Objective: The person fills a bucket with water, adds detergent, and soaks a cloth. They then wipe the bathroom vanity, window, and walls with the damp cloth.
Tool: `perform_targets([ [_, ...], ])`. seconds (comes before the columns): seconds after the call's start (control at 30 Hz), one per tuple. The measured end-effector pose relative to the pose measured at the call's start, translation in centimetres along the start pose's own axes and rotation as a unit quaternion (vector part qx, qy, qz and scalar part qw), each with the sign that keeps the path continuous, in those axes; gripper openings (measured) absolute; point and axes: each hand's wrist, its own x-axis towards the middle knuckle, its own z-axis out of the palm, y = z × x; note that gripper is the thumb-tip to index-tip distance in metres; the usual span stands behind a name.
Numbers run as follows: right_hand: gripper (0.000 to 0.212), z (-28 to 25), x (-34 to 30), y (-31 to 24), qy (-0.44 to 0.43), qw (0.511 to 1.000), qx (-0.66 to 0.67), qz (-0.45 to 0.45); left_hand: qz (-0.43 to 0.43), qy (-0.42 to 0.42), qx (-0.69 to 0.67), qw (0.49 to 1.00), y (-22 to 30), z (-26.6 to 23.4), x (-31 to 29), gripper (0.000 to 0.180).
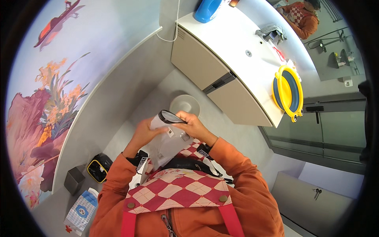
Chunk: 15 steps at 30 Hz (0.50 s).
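Note:
In front of my body I hold a whitish, see-through pouch (166,146) with a black-rimmed round mouth and a small pale label on its side. My left hand (145,134) is closed on its left side, just below the rim. The fingers of my right hand (195,127) grip the black rim on the right. The mouth stands open and tilts upward; what lies inside, if anything, I cannot make out. The pouch's lower end hangs down toward my checked apron (177,191). Just beyond my hands a pale round bin (185,102) stands on the floor.
A white washbasin counter (233,39) over beige cabinets lies ahead right, with a blue bottle (206,11), a grey cloth on the tap (272,33) and a yellow-and-blue folding basin (279,93) at its edge. Lower left are a black bag (99,168), grey box (74,180) and blue-white package (81,211).

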Motion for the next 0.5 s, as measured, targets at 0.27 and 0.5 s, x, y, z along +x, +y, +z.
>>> perform_targets([
  [0.27,0.035,-16.7,1.2,20.4,0.184,0.847,-0.386,0.316,-0.249,0.232,0.122,0.932,-12.9,-1.3,-3.7,0.04],
  [0.5,0.078,-25.1,0.9,49.0,0.326,0.783,-0.305,0.433,-0.39,0.358,0.032,0.848,-23.8,1.0,-10.7,0.027],
])
